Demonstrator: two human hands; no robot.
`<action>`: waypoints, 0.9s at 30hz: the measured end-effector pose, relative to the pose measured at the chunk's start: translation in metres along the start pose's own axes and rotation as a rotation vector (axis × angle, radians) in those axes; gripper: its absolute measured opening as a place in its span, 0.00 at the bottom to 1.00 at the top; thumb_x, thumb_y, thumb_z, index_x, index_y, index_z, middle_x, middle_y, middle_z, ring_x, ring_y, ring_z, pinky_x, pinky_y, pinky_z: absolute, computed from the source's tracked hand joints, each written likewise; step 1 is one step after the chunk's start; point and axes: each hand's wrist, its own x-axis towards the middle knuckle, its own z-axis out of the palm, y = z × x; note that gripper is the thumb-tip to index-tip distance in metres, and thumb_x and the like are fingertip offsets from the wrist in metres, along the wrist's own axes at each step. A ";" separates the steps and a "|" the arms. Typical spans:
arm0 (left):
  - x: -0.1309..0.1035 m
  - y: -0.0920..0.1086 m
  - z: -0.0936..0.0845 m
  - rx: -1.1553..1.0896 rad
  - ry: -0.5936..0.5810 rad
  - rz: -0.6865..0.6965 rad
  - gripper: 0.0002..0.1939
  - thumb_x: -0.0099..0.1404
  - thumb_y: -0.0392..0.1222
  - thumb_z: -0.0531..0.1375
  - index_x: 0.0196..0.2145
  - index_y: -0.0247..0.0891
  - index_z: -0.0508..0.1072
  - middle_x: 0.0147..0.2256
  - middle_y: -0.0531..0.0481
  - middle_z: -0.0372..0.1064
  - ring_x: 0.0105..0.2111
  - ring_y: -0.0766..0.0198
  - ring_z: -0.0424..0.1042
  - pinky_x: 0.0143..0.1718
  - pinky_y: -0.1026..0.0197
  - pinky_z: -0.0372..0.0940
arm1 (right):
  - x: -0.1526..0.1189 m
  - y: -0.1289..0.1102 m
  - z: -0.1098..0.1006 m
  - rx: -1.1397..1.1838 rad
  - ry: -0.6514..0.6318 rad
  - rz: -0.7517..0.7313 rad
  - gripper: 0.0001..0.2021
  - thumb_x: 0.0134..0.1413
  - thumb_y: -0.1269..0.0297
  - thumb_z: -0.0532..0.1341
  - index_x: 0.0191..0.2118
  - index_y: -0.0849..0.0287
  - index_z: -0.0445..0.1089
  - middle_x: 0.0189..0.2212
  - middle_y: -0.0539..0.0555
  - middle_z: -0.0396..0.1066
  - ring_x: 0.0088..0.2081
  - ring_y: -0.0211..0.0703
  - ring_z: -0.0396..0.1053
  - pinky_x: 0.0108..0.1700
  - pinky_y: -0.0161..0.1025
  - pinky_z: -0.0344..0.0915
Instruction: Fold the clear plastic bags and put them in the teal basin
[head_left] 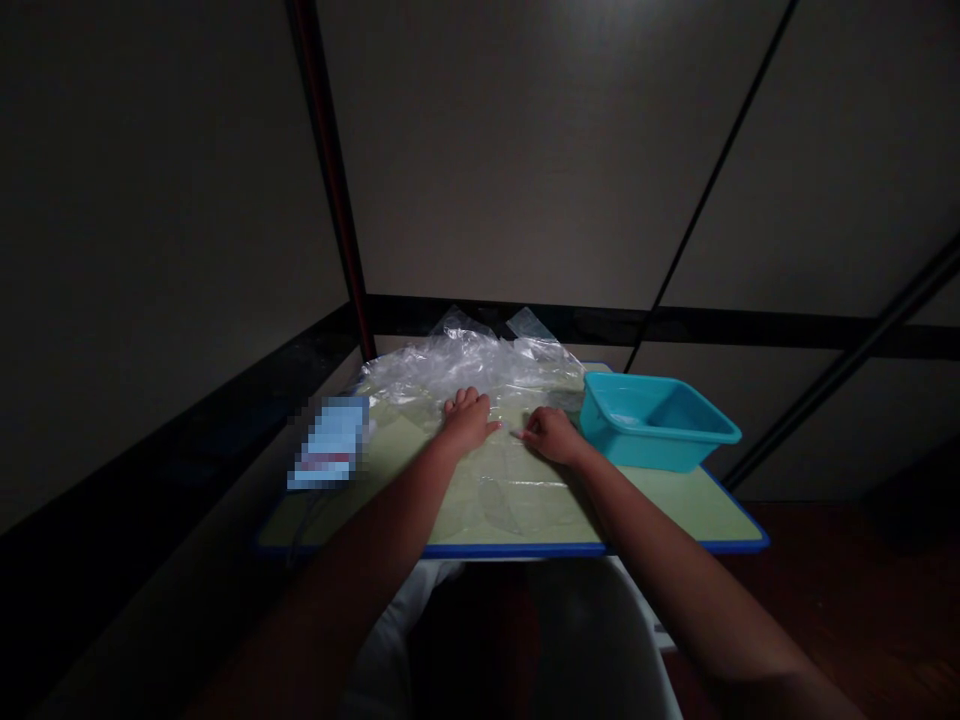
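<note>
My left hand [468, 419] lies flat with its fingers spread on clear plastic film at the middle of the table. To its right, my right hand [550, 433] is closed, its thumb and fingertips pinched together on a small whitish piece too tiny to identify. Crumpled clear plastic bags [465, 360] are heaped behind both hands, toward the wall. A thin flat sheet of clear plastic [499, 500] stretches from the hands toward the front edge.
The table [690, 505] is yellow-green with a blue edge. A turquoise plastic basin [652, 440] stands at its right side. At the left lies a light blue pixelated item [330, 440]. Dark-trimmed wall panels rise behind the table.
</note>
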 end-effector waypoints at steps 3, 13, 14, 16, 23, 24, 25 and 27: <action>0.002 0.000 0.001 -0.069 -0.008 0.004 0.10 0.60 0.48 0.60 0.35 0.40 0.69 0.44 0.45 0.62 0.51 0.50 0.56 0.48 0.49 0.54 | 0.000 0.000 0.000 0.031 0.001 -0.022 0.11 0.48 0.58 0.64 0.31 0.62 0.72 0.32 0.57 0.71 0.37 0.44 0.65 0.44 0.39 0.56; 0.009 -0.005 -0.006 -0.475 -0.066 0.131 0.05 0.60 0.40 0.57 0.32 0.36 0.70 0.32 0.51 0.68 0.37 0.62 0.66 0.40 0.62 0.60 | 0.004 0.009 -0.003 0.303 -0.043 -0.051 0.20 0.60 0.55 0.51 0.28 0.63 0.72 0.23 0.52 0.70 0.25 0.36 0.62 0.29 0.32 0.55; 0.008 -0.007 -0.009 -0.520 -0.099 0.159 0.05 0.59 0.40 0.57 0.31 0.36 0.70 0.31 0.52 0.68 0.36 0.63 0.67 0.38 0.63 0.60 | 0.004 0.010 -0.003 0.334 -0.044 -0.041 0.23 0.61 0.53 0.48 0.29 0.63 0.72 0.23 0.52 0.70 0.25 0.36 0.62 0.28 0.32 0.55; 0.005 -0.011 -0.014 -0.589 -0.170 0.207 0.06 0.58 0.41 0.59 0.29 0.35 0.70 0.29 0.53 0.68 0.33 0.64 0.67 0.35 0.64 0.61 | 0.003 0.011 -0.004 0.390 -0.044 -0.015 0.28 0.62 0.49 0.43 0.29 0.63 0.73 0.22 0.52 0.69 0.24 0.37 0.62 0.27 0.32 0.55; -0.005 -0.011 -0.034 -0.730 -0.376 0.263 0.17 0.59 0.54 0.57 0.31 0.35 0.74 0.29 0.51 0.70 0.31 0.64 0.67 0.34 0.64 0.60 | 0.000 0.013 -0.005 0.525 -0.087 0.028 0.37 0.58 0.39 0.42 0.20 0.63 0.74 0.17 0.53 0.68 0.21 0.38 0.62 0.27 0.34 0.56; -0.005 -0.009 -0.036 -0.767 -0.367 0.248 0.20 0.61 0.57 0.55 0.31 0.35 0.74 0.30 0.50 0.70 0.32 0.63 0.67 0.35 0.63 0.60 | -0.001 0.013 -0.006 0.541 -0.083 0.034 0.37 0.58 0.38 0.42 0.20 0.63 0.73 0.16 0.54 0.68 0.20 0.38 0.62 0.26 0.35 0.56; -0.005 -0.007 -0.037 -0.811 -0.339 0.224 0.23 0.61 0.59 0.53 0.30 0.35 0.74 0.30 0.49 0.70 0.32 0.63 0.67 0.36 0.63 0.60 | -0.001 0.013 -0.006 0.558 -0.075 0.042 0.36 0.57 0.38 0.43 0.20 0.63 0.73 0.16 0.53 0.68 0.20 0.38 0.62 0.26 0.35 0.56; -0.005 -0.003 -0.039 -0.940 -0.263 0.152 0.28 0.61 0.64 0.50 0.30 0.34 0.73 0.31 0.47 0.70 0.31 0.63 0.67 0.37 0.62 0.61 | -0.001 0.012 -0.008 0.584 -0.044 0.055 0.36 0.57 0.38 0.43 0.22 0.63 0.73 0.18 0.53 0.68 0.21 0.37 0.62 0.26 0.34 0.56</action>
